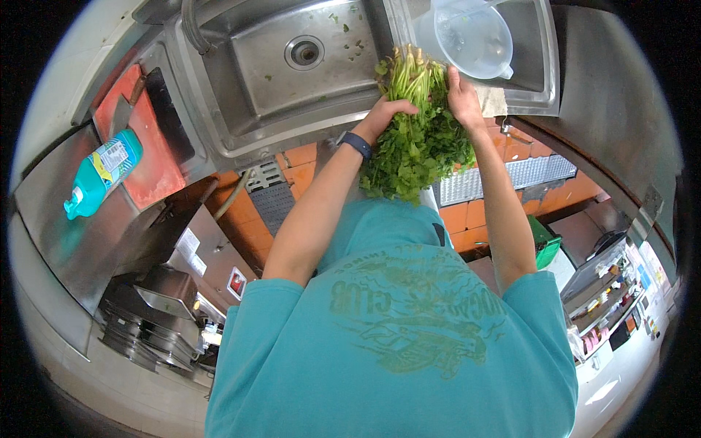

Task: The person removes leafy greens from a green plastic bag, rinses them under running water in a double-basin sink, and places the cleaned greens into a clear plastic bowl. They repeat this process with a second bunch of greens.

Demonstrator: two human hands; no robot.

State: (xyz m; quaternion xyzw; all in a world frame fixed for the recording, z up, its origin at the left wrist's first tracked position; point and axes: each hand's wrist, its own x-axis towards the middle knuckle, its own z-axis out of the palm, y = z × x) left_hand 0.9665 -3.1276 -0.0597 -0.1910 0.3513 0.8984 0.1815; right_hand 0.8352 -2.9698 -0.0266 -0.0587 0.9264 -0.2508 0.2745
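A large bunch of leafy green cilantro hangs over the front rim of a stainless steel sink. Its pale stem ends point away from me and its leaves towards my shirt. My left hand, below a dark wristband, grips the bunch from the left with the thumb across the stems. My right hand holds the bunch's right side, thumb pointing up and most fingers hidden by the greens. Just beyond that thumb stands a translucent plastic jug with a pouring lip.
Loose leaf scraps lie around the sink drain. On the left, a red cutting board carries a knife and a teal bottle. A pale cloth hangs below the jug. A hose reaches the sink's left edge.
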